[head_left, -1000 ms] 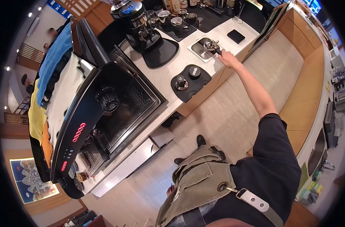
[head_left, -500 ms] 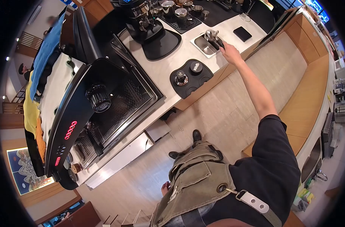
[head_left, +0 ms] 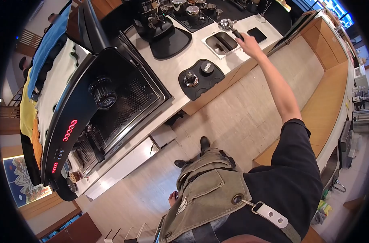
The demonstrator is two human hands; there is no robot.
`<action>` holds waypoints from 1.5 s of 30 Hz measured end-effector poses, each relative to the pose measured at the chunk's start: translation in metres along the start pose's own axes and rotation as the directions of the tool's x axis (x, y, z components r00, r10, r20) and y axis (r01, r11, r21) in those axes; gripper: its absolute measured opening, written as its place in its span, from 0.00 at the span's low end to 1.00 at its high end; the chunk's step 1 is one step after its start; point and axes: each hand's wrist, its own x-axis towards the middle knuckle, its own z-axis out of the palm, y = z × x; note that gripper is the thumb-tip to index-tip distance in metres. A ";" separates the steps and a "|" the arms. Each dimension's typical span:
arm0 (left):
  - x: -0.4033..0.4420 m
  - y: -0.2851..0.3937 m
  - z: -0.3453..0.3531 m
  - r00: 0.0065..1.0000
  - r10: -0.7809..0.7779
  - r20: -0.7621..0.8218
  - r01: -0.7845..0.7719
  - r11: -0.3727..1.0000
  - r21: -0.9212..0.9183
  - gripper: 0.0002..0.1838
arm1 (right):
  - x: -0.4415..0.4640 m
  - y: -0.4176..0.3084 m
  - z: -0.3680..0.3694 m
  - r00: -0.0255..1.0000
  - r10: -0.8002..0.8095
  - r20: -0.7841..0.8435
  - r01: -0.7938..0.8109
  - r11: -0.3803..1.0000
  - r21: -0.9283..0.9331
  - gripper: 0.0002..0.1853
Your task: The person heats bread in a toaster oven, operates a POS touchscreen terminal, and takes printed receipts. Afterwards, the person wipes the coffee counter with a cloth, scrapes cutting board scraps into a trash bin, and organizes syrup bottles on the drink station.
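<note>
My right hand (head_left: 249, 43) is closed around the black handle of a portafilter (head_left: 226, 25). The metal head of the portafilter is over the back edge of a small steel knock box (head_left: 221, 43) set in the counter, which has a dark bar across it. My left hand (head_left: 173, 198) hangs low beside the apron, mostly hidden, with something small and dark at its fingers that I cannot make out. Nearer on the counter, a black tamping mat (head_left: 201, 79) holds a tamper (head_left: 190, 79) and a round black tool (head_left: 207, 67).
A large black espresso machine (head_left: 87, 105) stands at the left, cloths (head_left: 51, 69) on top and a second portafilter (head_left: 96, 148) fitted. Behind are a grinder (head_left: 154, 22), metal pitchers (head_left: 192, 11) and a black flat device (head_left: 257, 35). A wooden bench-like unit (head_left: 326, 101) runs along the right.
The portafilter in my right hand has risen from over the knock box to its back edge. The view has shifted slightly. My left hand stays low by the apron.
</note>
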 end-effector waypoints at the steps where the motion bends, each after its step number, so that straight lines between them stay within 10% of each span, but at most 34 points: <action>1: -0.001 -0.001 0.000 1.000 -0.008 0.006 0.008 1.000 -0.006 0.22 | 0.003 0.000 -0.005 0.999 -0.017 -0.034 0.017 1.000 -0.007 0.22; 10: -0.007 0.018 -0.004 0.997 0.029 -0.068 -0.033 0.998 -0.056 0.21 | -0.011 0.010 0.031 0.976 -0.093 -0.199 0.063 0.986 -0.153 0.19; 13: 0.008 0.055 -0.029 0.913 0.311 -0.263 -0.355 0.925 -0.137 0.16 | -0.003 0.070 0.065 0.994 -0.063 0.085 0.086 0.945 -0.315 0.22; 16: -0.049 0.221 -0.057 0.539 0.655 -0.529 -0.586 0.743 0.324 0.20 | -0.011 0.070 0.074 0.980 -0.183 -0.071 0.174 0.977 -0.120 0.20; 18: -0.099 0.339 -0.077 0.258 0.784 -0.564 -0.749 0.531 0.396 0.11 | -0.030 0.046 0.073 0.978 0.201 0.062 -0.210 0.927 0.310 0.17; 19: -0.159 0.435 -0.081 -0.155 0.896 -0.417 -0.736 0.178 0.654 0.05 | -0.055 0.009 0.072 0.955 0.216 0.203 -0.293 0.593 0.750 0.15; 22: -0.188 0.549 -0.074 -0.623 0.780 -0.060 -0.499 -0.337 0.799 0.25 | -0.124 -0.066 0.066 0.945 0.022 0.325 -0.325 -0.004 0.946 0.15; 28: -0.180 0.614 -0.038 -0.456 0.880 0.136 -0.243 -0.270 0.932 0.43 | -0.238 -0.214 0.101 0.809 -0.282 0.516 -0.579 -0.233 0.781 0.14; 35: -0.175 0.625 -0.106 -0.621 0.784 -0.027 -0.473 -0.347 0.810 0.35 | -0.287 -0.368 0.186 0.619 -0.430 0.657 -0.773 -0.186 0.607 0.07; 45: -0.142 0.654 -0.149 -0.605 0.796 -0.007 -0.380 -0.281 0.881 0.25 | -0.299 -0.502 0.248 0.785 -0.125 0.607 -0.614 -0.287 0.735 0.06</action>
